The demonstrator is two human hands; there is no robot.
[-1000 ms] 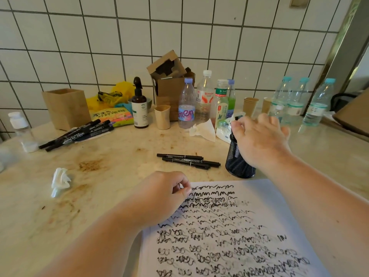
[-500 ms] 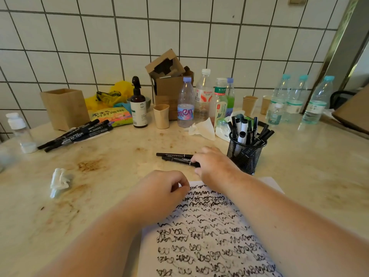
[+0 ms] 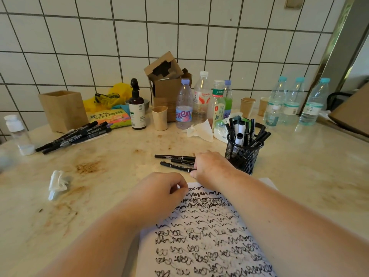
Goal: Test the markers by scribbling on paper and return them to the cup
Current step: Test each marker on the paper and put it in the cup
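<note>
The right hand (image 3: 211,166) has left the mesh cup (image 3: 242,154) and now covers the near ends of three loose black markers (image 3: 175,161); whether it grips one cannot be told. They lie crosswise, running leftward from it, just beyond the left hand (image 3: 159,192), loosely curled on the paper (image 3: 201,236), holding nothing.

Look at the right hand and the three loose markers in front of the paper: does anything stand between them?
Nothing visible does. The right hand already lies over the right ends of the three markers on the table, just left of the mesh cup. Whether it grips one is hidden.
</note>
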